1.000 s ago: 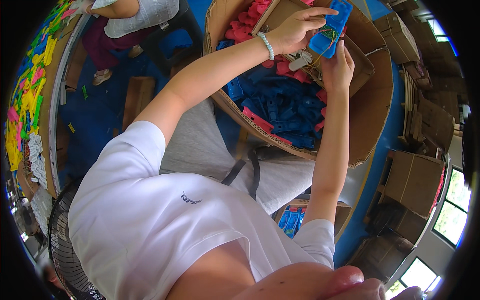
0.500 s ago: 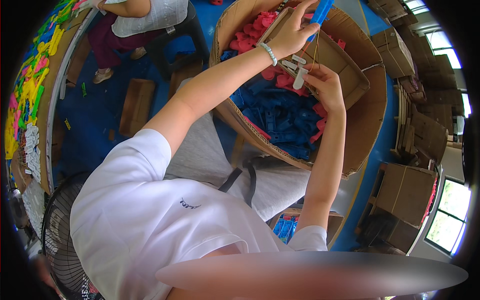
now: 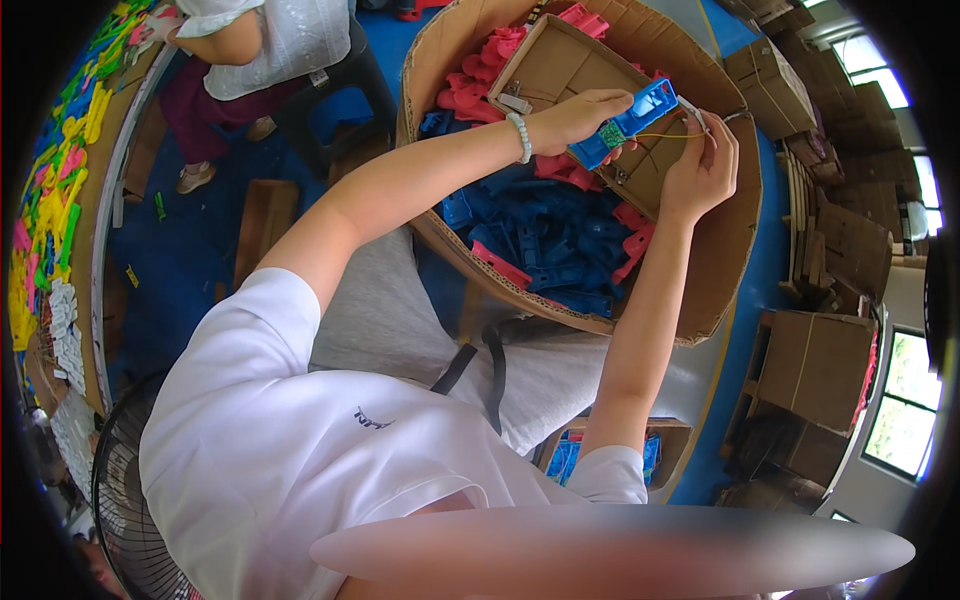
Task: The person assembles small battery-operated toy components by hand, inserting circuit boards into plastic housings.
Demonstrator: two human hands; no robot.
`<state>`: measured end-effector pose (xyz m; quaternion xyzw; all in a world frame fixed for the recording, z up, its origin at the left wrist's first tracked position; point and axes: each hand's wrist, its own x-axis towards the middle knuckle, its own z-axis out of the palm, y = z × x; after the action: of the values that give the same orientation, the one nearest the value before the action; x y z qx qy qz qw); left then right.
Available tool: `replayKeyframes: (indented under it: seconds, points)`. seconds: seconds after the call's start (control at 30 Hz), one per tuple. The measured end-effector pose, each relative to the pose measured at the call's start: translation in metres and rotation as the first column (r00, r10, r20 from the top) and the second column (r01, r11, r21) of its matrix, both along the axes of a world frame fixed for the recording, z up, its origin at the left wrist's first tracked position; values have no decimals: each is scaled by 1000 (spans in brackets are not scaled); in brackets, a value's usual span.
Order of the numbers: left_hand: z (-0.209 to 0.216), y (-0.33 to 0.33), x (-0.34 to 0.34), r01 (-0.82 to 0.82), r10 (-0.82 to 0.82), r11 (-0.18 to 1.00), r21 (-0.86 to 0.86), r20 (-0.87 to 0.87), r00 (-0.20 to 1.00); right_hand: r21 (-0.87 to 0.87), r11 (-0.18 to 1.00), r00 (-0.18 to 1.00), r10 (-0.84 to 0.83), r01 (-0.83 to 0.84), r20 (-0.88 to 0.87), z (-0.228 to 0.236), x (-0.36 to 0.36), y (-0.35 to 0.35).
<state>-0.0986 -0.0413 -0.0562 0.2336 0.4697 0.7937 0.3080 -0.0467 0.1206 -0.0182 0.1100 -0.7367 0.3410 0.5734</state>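
Cardboard rim [image 3: 735,230] leaves hands [image 3: 575,120] [image 3: 705,175] and blue casing [image 3: 650,108] room.

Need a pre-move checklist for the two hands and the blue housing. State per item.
1. Blue housing held by left hand: ok, gripped over the cardboard tray.
2. Green board firmly seated: cannot tell, it shows in the housing but too small to judge.
3. Pale piece in right hand: ok, at the fingertips.
4. Yellow wire inside the housing: not ok, a stretch runs outside toward the right hand.
5. Wire joints sound: cannot tell, too small.
6. Co-worker clear of both hands: ok, seated apart at upper left.
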Motion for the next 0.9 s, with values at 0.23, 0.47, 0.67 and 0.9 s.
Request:
replayKeyframes:
  seconds: [0.23,0.47,0.67,0.9]
  points:
    - [6,-2,8,27,-27,1000,-8,-20,999,58,993,990,-105,99,98,-4,-7,12]
    - [11,-5,13,74,-77,996,-44,-79,994,137,987,975,-112,87,191,-4,-9,9]
    - [8,-5,9,139,-144,978,156,25,989,-179,961,912,258,-209,320,-2,-12,13]
    - [14,-11,17,257,-265,951,170,26,964,-464,865,836,391,-191,385,-13,-10,5]
